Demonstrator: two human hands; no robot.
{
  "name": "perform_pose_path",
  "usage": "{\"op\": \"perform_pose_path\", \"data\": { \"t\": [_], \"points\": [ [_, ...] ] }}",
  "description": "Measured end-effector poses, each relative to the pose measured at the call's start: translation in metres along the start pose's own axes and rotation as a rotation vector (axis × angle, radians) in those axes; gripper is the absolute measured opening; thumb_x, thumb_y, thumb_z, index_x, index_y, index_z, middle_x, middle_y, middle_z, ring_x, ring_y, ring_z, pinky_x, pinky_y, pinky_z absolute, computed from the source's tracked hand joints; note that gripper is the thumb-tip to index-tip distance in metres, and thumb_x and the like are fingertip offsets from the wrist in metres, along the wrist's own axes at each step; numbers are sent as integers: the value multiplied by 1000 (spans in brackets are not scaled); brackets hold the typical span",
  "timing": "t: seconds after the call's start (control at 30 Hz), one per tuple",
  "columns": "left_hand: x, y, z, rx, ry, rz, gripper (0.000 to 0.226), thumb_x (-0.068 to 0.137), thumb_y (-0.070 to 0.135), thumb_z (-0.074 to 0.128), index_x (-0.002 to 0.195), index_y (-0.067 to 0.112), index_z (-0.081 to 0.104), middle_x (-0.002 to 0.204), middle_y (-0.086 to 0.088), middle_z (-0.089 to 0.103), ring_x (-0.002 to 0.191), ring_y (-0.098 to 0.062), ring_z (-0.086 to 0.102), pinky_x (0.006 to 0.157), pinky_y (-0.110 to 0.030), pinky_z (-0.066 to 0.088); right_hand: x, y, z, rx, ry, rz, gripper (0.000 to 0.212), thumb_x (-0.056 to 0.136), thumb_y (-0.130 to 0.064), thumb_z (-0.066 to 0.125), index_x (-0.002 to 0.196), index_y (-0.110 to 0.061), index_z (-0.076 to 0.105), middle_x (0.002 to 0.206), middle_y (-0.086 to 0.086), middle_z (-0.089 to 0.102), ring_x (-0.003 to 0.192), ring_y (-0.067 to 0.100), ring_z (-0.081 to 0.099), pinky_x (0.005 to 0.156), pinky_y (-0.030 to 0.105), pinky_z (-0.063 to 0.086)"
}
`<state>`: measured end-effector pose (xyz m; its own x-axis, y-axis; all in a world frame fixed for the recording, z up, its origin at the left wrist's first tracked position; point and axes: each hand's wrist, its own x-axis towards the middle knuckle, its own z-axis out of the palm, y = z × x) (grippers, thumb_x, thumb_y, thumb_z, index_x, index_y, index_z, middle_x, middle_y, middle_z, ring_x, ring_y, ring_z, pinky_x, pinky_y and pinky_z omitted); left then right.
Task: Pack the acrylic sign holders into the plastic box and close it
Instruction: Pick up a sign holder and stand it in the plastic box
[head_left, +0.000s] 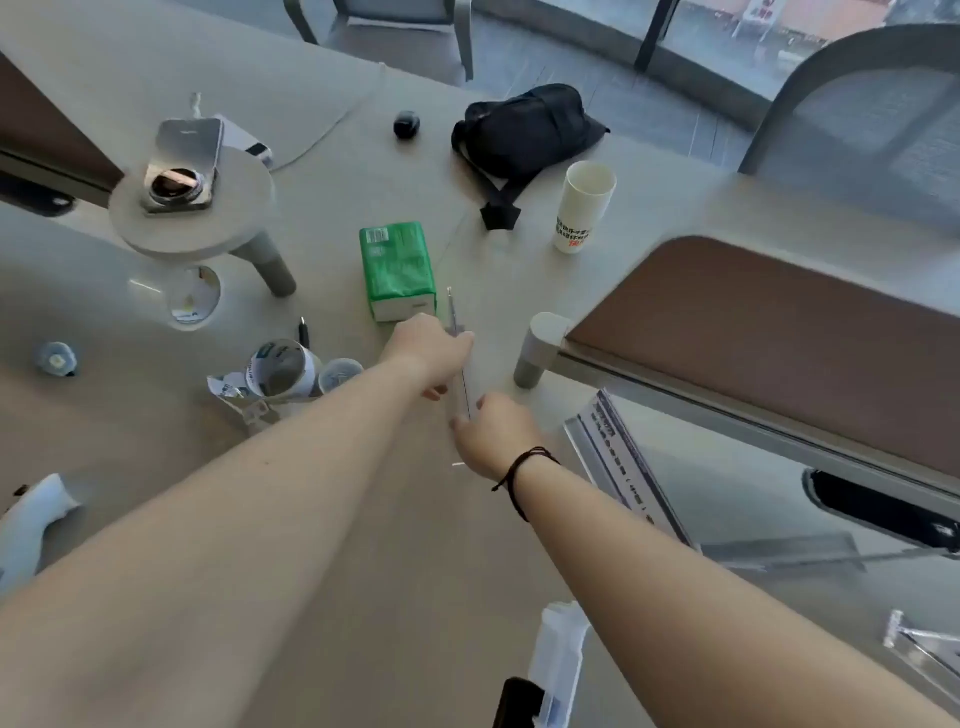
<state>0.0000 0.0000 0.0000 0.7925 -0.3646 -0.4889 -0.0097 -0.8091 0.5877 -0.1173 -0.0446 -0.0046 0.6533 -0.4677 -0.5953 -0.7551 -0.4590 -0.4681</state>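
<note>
Both hands, left hand (428, 349) and right hand (496, 434), pinch a thin clear acrylic sign holder (460, 364) edge-on between their fingers above the pale grey counter (363, 493), near a green tissue pack (397, 267).

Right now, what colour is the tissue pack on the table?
Green, white at its near end: tissue pack, head view.

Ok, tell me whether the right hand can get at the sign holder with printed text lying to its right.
Probably yes: the sign holder lies uncovered beside the right hand, but that hand is gripping a clear acrylic sheet and must release first.
</note>
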Motion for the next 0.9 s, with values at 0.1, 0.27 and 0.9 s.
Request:
{"op": "perform_pose_path", "data": {
  "t": [0.1,0.27,0.9],
  "points": [
    [6,-3,4,-10,-21,-8,36,90,31,53,70,2,59,77,-18,69,64,-34,73,57,-47,63,11,-3,7,71,-47,-4,18,96,-23,42,94,-10,54,108,16,64,92,32,57,74,32,44],
    [1,1,11,-22,-38,15,25,85,15,48,61,5,48,68,-18,61,63,-36,67,55,-35,60,13,-5,13,188,-86,-30,12,96,-9,42,89,-6,51,88,14,55,80,30,52,64,31,38],
    [-174,87,-32,255,102,392,24,79,14,56,61,13,41,61,-3,47,53,-23,45,45,-27,28,-153,26,-72,561,-33,-254,53,80,-11,68,125,-29,48,86,-21,54,67,-17,60,62,21,54]
  ]
}}
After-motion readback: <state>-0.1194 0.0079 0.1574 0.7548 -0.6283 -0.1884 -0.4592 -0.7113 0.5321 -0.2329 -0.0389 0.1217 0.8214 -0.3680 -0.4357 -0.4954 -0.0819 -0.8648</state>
